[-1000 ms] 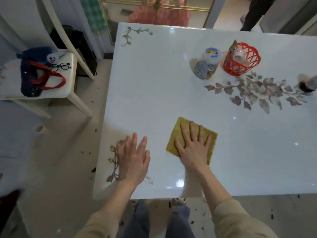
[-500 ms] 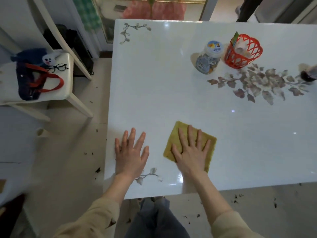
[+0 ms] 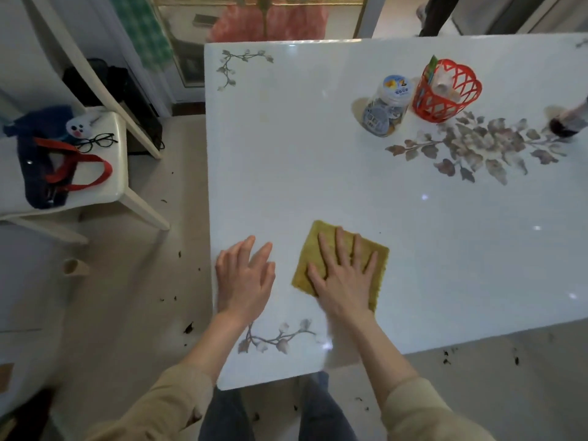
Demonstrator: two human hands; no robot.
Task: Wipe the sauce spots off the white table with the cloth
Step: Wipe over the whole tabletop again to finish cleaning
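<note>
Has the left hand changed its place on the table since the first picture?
Yes. The left hand slid toward the table's left edge; the printed sprig, under its wrist before, now shows right of it.

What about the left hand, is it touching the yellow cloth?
Apart. The head view shows a strip of bare white table between the left hand and the cloth; only the right hand lies flat on it.

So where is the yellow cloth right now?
In the head view, the cloth lies flat on the white table near its front edge, under the right hand, with the left hand just to its left.
</note>
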